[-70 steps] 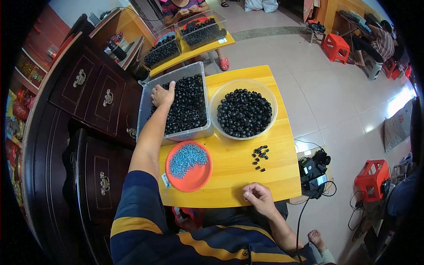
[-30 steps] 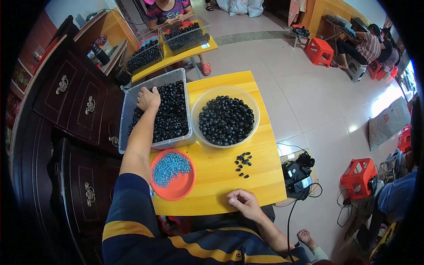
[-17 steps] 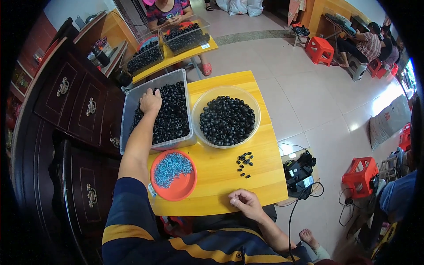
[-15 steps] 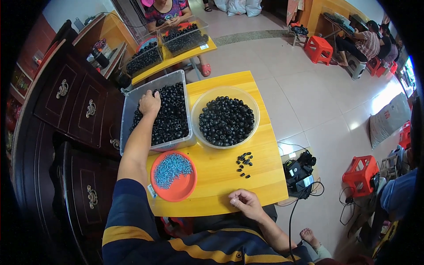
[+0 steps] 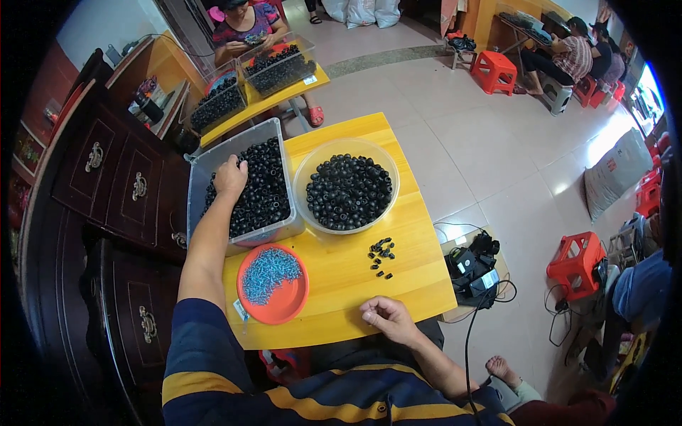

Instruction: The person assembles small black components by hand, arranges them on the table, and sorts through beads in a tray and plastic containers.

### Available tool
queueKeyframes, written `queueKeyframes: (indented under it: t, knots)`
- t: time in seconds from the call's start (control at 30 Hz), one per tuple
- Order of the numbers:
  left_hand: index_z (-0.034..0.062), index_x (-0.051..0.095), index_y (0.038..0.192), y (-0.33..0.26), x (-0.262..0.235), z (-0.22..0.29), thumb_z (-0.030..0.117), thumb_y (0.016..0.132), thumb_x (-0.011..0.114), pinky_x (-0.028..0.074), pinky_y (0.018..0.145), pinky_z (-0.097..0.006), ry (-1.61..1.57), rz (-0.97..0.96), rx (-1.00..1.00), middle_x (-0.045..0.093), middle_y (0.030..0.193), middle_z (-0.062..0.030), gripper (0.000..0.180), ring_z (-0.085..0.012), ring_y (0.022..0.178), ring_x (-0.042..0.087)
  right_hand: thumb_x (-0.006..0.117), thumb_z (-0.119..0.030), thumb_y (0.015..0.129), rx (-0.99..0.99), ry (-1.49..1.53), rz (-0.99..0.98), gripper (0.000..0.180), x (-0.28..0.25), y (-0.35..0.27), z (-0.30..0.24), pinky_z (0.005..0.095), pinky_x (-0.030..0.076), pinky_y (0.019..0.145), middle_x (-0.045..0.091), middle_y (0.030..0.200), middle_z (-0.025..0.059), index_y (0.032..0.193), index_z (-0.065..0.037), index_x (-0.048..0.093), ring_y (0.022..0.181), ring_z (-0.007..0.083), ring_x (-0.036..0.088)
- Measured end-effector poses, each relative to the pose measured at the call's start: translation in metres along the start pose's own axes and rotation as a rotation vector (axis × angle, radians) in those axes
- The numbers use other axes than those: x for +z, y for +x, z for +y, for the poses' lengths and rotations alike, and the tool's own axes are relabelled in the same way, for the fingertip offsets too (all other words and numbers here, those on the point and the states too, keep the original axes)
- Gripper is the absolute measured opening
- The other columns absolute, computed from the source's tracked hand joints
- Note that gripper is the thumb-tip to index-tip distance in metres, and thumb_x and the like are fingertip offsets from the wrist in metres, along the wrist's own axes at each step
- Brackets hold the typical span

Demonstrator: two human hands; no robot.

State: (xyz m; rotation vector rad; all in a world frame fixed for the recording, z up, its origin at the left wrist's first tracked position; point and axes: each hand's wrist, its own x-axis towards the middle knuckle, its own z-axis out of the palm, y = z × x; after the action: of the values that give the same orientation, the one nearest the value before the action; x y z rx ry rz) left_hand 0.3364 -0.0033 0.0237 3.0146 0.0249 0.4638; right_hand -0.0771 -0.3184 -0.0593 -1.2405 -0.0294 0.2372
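My left hand reaches into a clear plastic bin at the left of the yellow table, its fingers curled down on the small black ring-shaped parts. What they grip, if anything, is hidden. My right hand rests at the table's front edge with fingers curled in; whatever it may hold is not visible. A round clear tub of similar black parts stands right of the bin. In front of the bin lies a red plate with small blue-and-silver pieces. Several small black pieces lie loose ahead of my right hand.
A dark wooden cabinet stands close on the left. Past my table, a person sits at another yellow table with bins of black parts. Right of my table, black devices with cables lie low down; a red stool stands farther right.
The whole view has shifted slightly, moving the table a little left in the picture. My left hand stays in the bin with its fingers more curled; my right hand stays at the table edge.
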Motion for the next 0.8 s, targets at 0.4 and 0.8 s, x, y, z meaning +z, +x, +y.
queueKeyframes:
  t: [0.4, 0.8]
  knots:
    - [0.0068, 0.064, 0.102, -0.024, -0.026, 0.002, 0.038, 0.091, 0.062, 0.053, 0.082, -0.053, 0.029, -0.072, 0.118, 0.069, 0.099, -0.0224, 0.033, -0.0429, 0.094, 0.066, 0.064, -0.015, 0.097, -0.033, -0.085, 0.030, 0.016, 0.002, -0.001, -0.003, 0.0242, 0.049, 0.074, 0.064, 0.090, -0.0018, 0.104, -0.001, 0.065, 0.082, 0.0067, 0.058]
    - [0.0064, 0.067, 0.090, -0.053, -0.096, 0.037, 0.034, 0.090, 0.068, 0.052, 0.068, -0.044, -0.499, 0.236, 0.250, 0.068, 0.080, -0.0205, 0.028, -0.0400, 0.078, 0.067, 0.063, -0.015, 0.098, -0.056, -0.033, 0.002, 0.014, 0.006, -0.003, -0.002, 0.0224, 0.048, 0.069, 0.062, 0.086, -0.0029, 0.106, -0.003, 0.064, 0.076, 0.0054, 0.056]
